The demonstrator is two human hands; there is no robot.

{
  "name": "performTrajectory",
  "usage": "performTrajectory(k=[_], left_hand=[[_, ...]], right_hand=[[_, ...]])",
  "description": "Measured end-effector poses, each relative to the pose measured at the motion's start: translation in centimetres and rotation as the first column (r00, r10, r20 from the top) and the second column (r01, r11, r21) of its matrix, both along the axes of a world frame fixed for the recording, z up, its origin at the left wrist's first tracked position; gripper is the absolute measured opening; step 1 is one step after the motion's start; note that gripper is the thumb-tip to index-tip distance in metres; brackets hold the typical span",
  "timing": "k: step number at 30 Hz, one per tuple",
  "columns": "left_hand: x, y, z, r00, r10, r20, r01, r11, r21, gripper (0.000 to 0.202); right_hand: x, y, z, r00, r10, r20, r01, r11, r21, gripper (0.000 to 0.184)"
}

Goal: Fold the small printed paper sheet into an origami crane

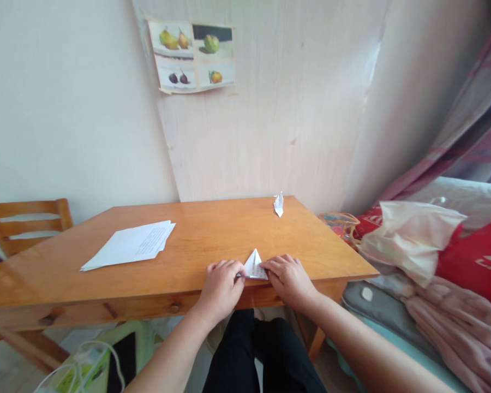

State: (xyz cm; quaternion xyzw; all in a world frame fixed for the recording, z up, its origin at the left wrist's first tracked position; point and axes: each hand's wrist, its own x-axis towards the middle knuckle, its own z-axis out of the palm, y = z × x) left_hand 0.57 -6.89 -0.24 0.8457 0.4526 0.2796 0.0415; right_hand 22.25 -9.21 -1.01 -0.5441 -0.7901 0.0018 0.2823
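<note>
A small piece of white paper folded to a point [254, 264] lies at the front edge of the wooden table, its tip facing away from me. My left hand [224, 284] pinches its left lower corner between thumb and fingers. On the other side, my right hand [288, 278] has its fingers closed at the paper's right edge. Faint print shows on the folded paper. Farther back on the table stands a folded paper figure [279, 205], also white with print.
A stack of white sheets [126, 245] lies on the left of the table [204, 234]. A wooden chair [28, 218] stands at the far left. Bags [413, 234] and pink cloth [462, 311] are piled on the right. Fruit pictures [192, 56] hang on the wall.
</note>
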Motion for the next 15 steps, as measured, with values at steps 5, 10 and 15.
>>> performTrajectory(k=[5, 10, 15], left_hand=[[-0.7, -1.1, 0.0, 0.997, -0.068, -0.036, 0.070, 0.996, 0.054, 0.012], [-1.0, -1.7, 0.1, 0.996, -0.087, -0.009, 0.088, 0.995, 0.042, 0.016], [-0.7, -1.8, -0.5, 0.998, -0.047, -0.030, 0.050, 0.995, 0.092, 0.015]], right_hand=[[0.1, 0.1, 0.2, 1.000, 0.001, 0.002, -0.001, 1.000, -0.018, 0.025], [0.4, 0.7, 0.6, 1.000, 0.002, -0.023, -0.003, 0.998, -0.058, 0.024], [0.0, 0.8, 0.4, 0.999, -0.005, -0.039, 0.004, 1.000, -0.021, 0.022]])
